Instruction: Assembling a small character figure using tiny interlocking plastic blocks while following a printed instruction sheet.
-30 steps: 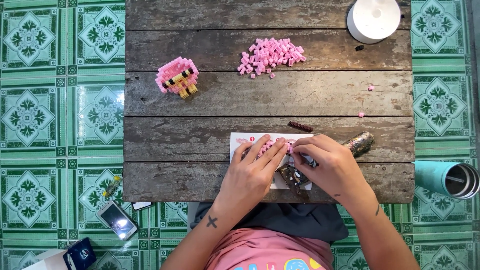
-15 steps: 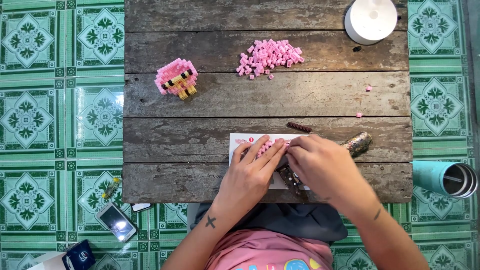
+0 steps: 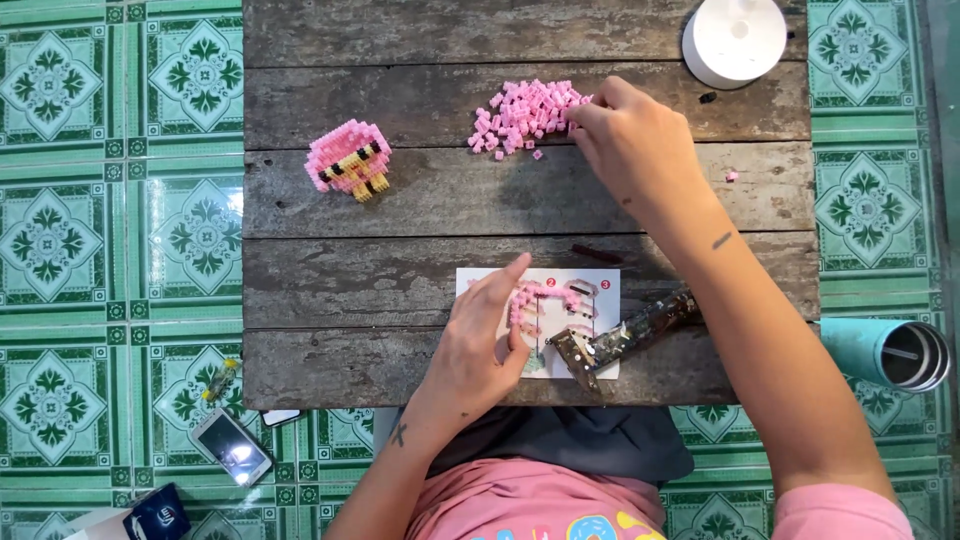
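Right hand (image 3: 630, 140) pinching at pink brick pile (image 3: 525, 115); left hand (image 3: 480, 345) flat, released, on white instruction sheet (image 3: 600, 290).

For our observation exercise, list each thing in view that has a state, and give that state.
left hand: resting flat on the instruction sheet
right hand: fingertips at the pile of pink bricks
pink brick figure: assembled, standing alone
partly built pink piece: unfinished, on the sheet
phone: on the floor, face up
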